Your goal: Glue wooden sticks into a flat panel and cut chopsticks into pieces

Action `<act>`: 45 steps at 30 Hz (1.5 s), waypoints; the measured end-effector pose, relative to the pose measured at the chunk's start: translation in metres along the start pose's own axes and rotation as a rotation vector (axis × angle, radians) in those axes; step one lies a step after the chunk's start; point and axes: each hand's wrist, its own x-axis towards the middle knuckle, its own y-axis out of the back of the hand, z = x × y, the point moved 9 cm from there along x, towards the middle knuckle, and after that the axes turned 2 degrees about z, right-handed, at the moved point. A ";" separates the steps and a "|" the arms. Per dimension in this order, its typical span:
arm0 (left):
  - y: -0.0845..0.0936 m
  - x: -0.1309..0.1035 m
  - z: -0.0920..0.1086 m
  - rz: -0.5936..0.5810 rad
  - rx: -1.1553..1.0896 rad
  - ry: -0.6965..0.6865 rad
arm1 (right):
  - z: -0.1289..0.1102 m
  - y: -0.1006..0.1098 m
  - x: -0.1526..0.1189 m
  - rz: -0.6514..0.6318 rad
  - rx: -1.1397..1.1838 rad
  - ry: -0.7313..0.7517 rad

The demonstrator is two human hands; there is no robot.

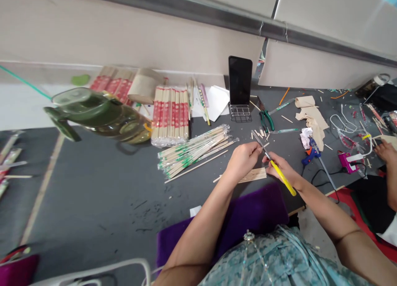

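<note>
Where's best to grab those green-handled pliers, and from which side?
Probably by the green handles, coming from the wearer's near side: the pliers lie with handles spread toward the wearer and metal nose pointing away.

1 yel. tool (282, 177), 1 phone (240, 81), 1 pr. pliers (267, 121).

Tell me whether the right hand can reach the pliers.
Likely yes: the pliers lie beyond the right hand, past low stick bits, but it appears to hold the yellow tool and might need to release that.
</note>
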 end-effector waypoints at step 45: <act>0.004 -0.004 0.008 0.029 -0.001 -0.033 | 0.001 0.001 -0.004 0.004 0.009 -0.017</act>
